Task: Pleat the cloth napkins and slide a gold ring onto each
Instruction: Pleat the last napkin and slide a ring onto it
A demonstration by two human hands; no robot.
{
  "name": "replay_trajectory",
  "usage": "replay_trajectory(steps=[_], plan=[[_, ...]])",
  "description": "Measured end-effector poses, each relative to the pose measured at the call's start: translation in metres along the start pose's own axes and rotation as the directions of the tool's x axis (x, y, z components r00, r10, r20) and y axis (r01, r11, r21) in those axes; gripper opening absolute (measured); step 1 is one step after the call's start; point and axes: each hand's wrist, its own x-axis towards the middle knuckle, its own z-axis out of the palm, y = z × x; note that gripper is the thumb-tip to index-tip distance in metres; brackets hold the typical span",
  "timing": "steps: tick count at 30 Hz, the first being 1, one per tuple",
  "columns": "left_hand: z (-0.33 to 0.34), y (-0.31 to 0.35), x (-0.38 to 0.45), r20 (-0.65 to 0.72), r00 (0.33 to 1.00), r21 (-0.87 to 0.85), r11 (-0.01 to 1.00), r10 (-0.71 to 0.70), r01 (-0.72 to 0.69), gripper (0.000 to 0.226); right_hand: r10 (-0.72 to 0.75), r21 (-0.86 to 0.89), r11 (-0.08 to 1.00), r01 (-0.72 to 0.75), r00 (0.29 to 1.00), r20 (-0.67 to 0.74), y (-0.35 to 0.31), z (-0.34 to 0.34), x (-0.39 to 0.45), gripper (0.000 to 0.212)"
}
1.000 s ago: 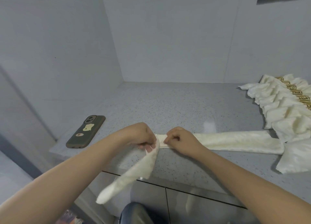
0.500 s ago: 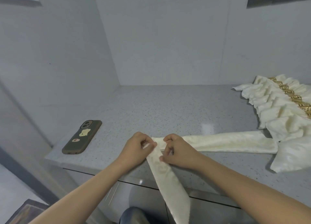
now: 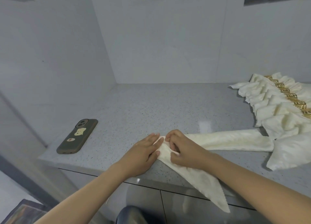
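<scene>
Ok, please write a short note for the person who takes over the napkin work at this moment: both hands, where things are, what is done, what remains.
Left hand: flat, fingers straight, pressing the fold of the pleated napkin.
Right hand: fingers curled, pinching the same fold.
The napkin lies as a long strip on the grey counter, bent at the hands; one end hangs over the front edge.
Done: row of ringed napkins at far right, gold rings on.
Left: finish this fold and ring it; no loose ring is in view.
</scene>
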Motion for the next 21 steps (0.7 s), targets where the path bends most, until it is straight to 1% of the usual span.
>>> replay_trajectory(steps=[1, 2, 5, 7, 8, 10, 12, 13, 14, 16, 17, 19, 21], plan=[[-0.001, -0.001, 0.001, 0.012, 1.000, 0.018, 1.000, -0.003, 0.003, 0.085, -0.020, -0.043, 0.999, 0.019, 0.999, -0.031, 0.001, 0.001, -0.005, 0.015], [-0.003, -0.001, 0.002, 0.018, 1.000, 0.037, 0.999, -0.006, 0.005, 0.082, -0.035, -0.103, 0.994, 0.028, 0.997, -0.070, 0.003, 0.002, -0.009, 0.018], [-0.008, 0.000, 0.005, 0.029, 1.000, 0.084, 0.996, -0.013, 0.011, 0.071, -0.038, -0.292, 0.957, -0.002, 0.991, -0.130, 0.014, 0.004, -0.016, 0.055], [-0.012, 0.002, 0.006, 0.039, 0.999, 0.100, 0.995, -0.021, 0.017, 0.075, 0.009, -0.328, 0.944, -0.045, 0.994, -0.110, 0.015, 0.003, -0.018, 0.068], [-0.014, 0.002, 0.006, 0.045, 0.999, 0.111, 0.994, -0.025, 0.019, 0.078, 0.026, -0.327, 0.944, -0.051, 0.996, -0.083, 0.014, 0.001, -0.017, 0.069], [-0.016, 0.004, 0.008, 0.051, 0.998, 0.123, 0.992, -0.027, 0.021, 0.073, 0.073, -0.291, 0.953, -0.084, 0.996, -0.049, 0.010, -0.006, -0.014, 0.061], [-0.018, 0.006, 0.009, 0.048, 0.998, 0.118, 0.993, -0.028, 0.022, 0.069, 0.174, -0.230, 0.955, -0.186, 0.982, -0.074, 0.008, -0.020, -0.007, 0.052], [-0.018, 0.006, 0.009, 0.050, 0.998, 0.116, 0.993, -0.032, 0.026, 0.069, 0.247, -0.252, 0.932, -0.259, 0.966, -0.077, 0.008, -0.030, -0.003, 0.047], [-0.018, 0.007, 0.009, 0.054, 0.998, 0.118, 0.993, -0.036, 0.029, 0.069, 0.324, -0.315, 0.891, -0.326, 0.944, -0.058, 0.009, -0.041, 0.001, 0.042], [-0.018, 0.005, 0.010, 0.055, 0.998, 0.122, 0.992, -0.034, 0.027, 0.067, 0.468, -0.437, 0.804, -0.403, 0.883, 0.047, 0.008, -0.060, 0.009, 0.037], [-0.017, 0.004, 0.010, 0.053, 0.998, 0.125, 0.992, -0.033, 0.026, 0.065, 0.518, -0.461, 0.783, -0.417, 0.848, 0.114, 0.007, -0.068, 0.013, 0.036], [-0.017, 0.002, 0.011, 0.051, 0.998, 0.131, 0.991, -0.034, 0.027, 0.066, 0.572, -0.463, 0.775, -0.431, 0.789, 0.223, 0.006, -0.076, 0.021, 0.037], [-0.017, 0.002, 0.011, 0.051, 0.998, 0.124, 0.992, -0.038, 0.031, 0.075, 0.603, -0.449, 0.768, -0.457, 0.753, 0.265, 0.003, -0.078, 0.026, 0.043]])
